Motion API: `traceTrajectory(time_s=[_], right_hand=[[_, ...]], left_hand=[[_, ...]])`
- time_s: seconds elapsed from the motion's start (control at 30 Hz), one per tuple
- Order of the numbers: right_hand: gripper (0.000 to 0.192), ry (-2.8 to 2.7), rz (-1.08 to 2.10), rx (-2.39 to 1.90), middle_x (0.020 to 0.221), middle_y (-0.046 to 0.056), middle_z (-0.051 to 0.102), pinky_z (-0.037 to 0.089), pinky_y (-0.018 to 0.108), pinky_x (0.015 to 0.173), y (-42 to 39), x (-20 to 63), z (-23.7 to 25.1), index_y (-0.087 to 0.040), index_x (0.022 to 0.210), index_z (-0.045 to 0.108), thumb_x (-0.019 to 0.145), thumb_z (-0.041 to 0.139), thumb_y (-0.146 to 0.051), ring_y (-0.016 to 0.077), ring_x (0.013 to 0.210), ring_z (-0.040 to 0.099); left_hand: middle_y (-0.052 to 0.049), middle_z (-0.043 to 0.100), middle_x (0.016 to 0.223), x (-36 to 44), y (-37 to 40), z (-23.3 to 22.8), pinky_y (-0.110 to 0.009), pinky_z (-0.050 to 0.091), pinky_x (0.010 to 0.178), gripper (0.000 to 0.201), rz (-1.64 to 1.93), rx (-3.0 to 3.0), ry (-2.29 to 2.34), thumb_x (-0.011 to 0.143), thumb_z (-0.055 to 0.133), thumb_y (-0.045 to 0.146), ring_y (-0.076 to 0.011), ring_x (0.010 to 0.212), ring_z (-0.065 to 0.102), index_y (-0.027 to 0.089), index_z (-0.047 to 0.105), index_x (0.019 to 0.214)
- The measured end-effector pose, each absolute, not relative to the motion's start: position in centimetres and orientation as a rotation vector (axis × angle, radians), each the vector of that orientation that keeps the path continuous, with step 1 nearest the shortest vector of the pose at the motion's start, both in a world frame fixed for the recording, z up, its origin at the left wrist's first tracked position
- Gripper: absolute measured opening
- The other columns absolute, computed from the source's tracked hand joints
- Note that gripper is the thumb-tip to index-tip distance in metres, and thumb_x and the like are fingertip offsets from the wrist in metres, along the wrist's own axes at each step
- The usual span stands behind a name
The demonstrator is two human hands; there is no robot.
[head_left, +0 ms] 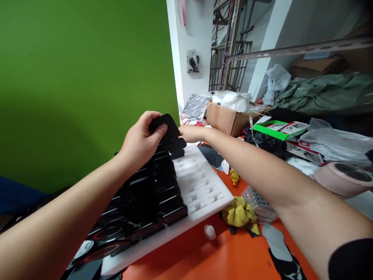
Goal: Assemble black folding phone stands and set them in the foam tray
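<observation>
My left hand (144, 134) is closed on a black rounded flat plate (170, 130), thumb on its near face. Smaller black segments join the plate's lower edge, like a hinged piece. Just behind it on the right is my right hand (190, 133); its fingers are hidden, so I cannot tell whether they grip the piece. Below my hands, rows of similar glossy black pieces (166, 186) stand packed together on a white foam tray (208, 184). Slots show in the tray's uncovered right part.
The orange table (180, 252) carries a small white cap (210, 232), a yellow cloth (239, 213) and a grey insole-shaped piece (276, 241). A cardboard box (221, 118), a green tray (271, 131) and a pink round device (344, 179) lie beyond my right arm. A green wall (87, 70) rises at left.
</observation>
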State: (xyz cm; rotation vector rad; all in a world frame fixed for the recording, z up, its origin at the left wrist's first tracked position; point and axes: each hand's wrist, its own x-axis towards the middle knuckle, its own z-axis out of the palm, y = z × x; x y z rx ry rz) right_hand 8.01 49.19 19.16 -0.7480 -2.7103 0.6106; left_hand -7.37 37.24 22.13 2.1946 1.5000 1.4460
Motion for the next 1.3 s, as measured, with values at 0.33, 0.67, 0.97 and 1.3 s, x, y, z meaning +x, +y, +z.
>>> traceTrajectory(time_s=[0.33, 0.67, 0.97, 1.3], right_hand=[[0.007, -2.645, 0.586, -0.857, 0.081, 0.006, 0.064, 0.041, 0.024, 0.065, 49.0, 7.8, 16.2, -0.012, 0.073, 0.061, 0.068, 0.058, -0.017, 0.0190, 0.077, 0.055], [0.015, -2.435, 0.858, -0.820, 0.071, 0.001, 0.058, 0.039, 0.022, 0.058, 46.3, 11.0, 15.9, -0.014, 0.081, 0.057, 0.080, 0.047, -0.025, 0.0124, 0.066, 0.053], [0.016, -2.534, 0.881, -0.833, 0.077, 0.000, 0.059, 0.038, 0.020, 0.061, 48.1, 10.5, 14.0, -0.015, 0.088, 0.057, 0.083, 0.047, -0.027, 0.0106, 0.068, 0.053], [0.018, -2.404, 0.699, -1.178, 0.080, 0.007, 0.064, 0.041, 0.024, 0.066, 45.2, 9.9, 11.6, -0.013, 0.082, 0.061, 0.081, 0.052, -0.029, 0.0167, 0.073, 0.057]], left_hand=[[0.003, 0.063, 0.083, -6.3, 37.8, 19.7, -0.023, 0.043, 0.059, 0.022, 1.062, 2.341, 1.729, 0.080, 0.049, 0.032, -0.0136, 0.067, 0.058, 0.026, 0.050, 0.102], [0.000, 0.064, 0.089, -5.7, 39.1, 18.4, -0.025, 0.043, 0.063, 0.025, 0.841, 2.443, 1.921, 0.078, 0.049, 0.028, -0.0174, 0.074, 0.060, 0.027, 0.055, 0.103], [-0.006, 0.062, 0.100, -6.7, 37.6, 19.3, -0.040, 0.037, 0.084, 0.028, 0.480, 2.728, 2.090, 0.083, 0.041, 0.032, -0.0262, 0.094, 0.056, 0.027, 0.062, 0.101], [-0.009, 0.049, 0.127, -5.4, 37.0, 19.9, -0.058, 0.013, 0.098, 0.024, 0.269, 2.765, 2.017, 0.075, 0.054, 0.031, -0.0328, 0.122, 0.034, 0.022, 0.065, 0.094]])
